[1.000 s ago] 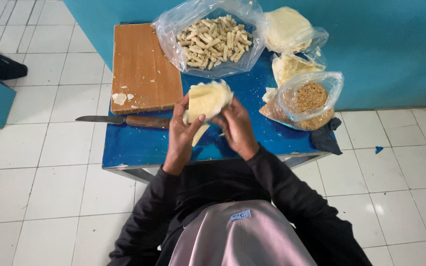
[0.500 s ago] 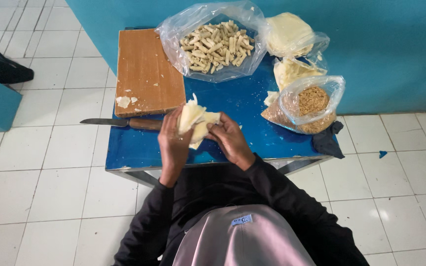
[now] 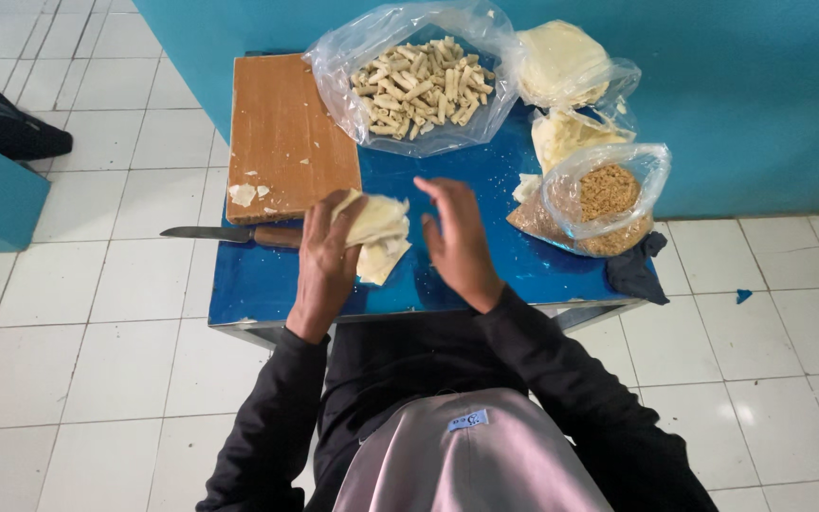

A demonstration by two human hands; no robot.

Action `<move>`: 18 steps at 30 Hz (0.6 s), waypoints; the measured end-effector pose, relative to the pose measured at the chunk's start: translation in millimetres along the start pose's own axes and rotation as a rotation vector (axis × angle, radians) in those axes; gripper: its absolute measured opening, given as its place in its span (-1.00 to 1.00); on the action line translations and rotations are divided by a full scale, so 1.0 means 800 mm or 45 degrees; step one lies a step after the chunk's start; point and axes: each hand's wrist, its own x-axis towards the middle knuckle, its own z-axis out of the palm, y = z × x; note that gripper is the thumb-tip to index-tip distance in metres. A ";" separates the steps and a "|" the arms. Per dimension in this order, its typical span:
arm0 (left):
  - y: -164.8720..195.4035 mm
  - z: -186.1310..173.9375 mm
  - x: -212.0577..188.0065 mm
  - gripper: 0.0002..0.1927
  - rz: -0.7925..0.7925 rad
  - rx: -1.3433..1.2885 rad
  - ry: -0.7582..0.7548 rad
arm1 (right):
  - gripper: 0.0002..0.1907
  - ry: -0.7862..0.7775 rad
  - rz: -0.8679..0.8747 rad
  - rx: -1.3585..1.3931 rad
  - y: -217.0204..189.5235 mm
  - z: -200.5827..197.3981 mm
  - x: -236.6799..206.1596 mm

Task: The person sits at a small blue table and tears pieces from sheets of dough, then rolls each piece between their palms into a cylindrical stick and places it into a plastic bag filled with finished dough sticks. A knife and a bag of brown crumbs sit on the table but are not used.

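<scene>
The left hand [image 3: 326,258] is curled around a small stack of thin, pale cream pastry sheets [image 3: 376,237], fingers closed over the stack's left side and upper corner; the stack sits low over the near middle of the small blue-topped table [image 3: 258,280], its lower corner drooping toward the surface (whether that corner touches the tabletop I cannot tell). The right hand [image 3: 457,242] is open, fingers straight and loosely spread, holding nothing; it stands on edge just beside the stack's right side, apart from it by a narrow gap.

The sheets look very light and limp; they fold and sag where unsupported, so they would likely tear or crease if pinched hard at one corner; a broad, flat grip along an edge, with the other hand supporting from beneath, seems the safer hold. The layers may also cling together, so peeling one off probably wants a gentle fingertip at a loose corner.

Around the hands: a wooden-handled kitchen knife [image 3: 229,233] lies at the table's left edge, just left of the left hand; a brown wooden cutting board [image 3: 282,133] with pale scraps sits behind it; a clear plastic bag of short rolled pastry sticks [image 3: 419,85] lies at the back; a clear bag of crumbly brown filling [image 3: 599,204] stands at the right, with more bagged pale sheets [image 3: 561,62] behind.
</scene>
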 end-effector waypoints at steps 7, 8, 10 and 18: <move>-0.016 0.029 -0.011 -0.51 -0.065 -0.239 0.133 | -0.79 -0.261 -0.057 0.128 -0.012 0.008 0.020; -0.017 0.037 -0.014 -0.48 -0.166 -0.405 0.193 | -0.80 -0.263 0.035 0.177 -0.011 0.011 0.019; -0.018 0.050 -0.022 -0.43 -0.369 -0.731 0.309 | -0.82 -0.264 0.222 0.282 -0.007 0.015 0.016; -0.022 0.058 -0.044 -0.82 -0.407 -0.466 0.148 | -0.88 -0.305 0.434 0.412 0.022 0.026 0.002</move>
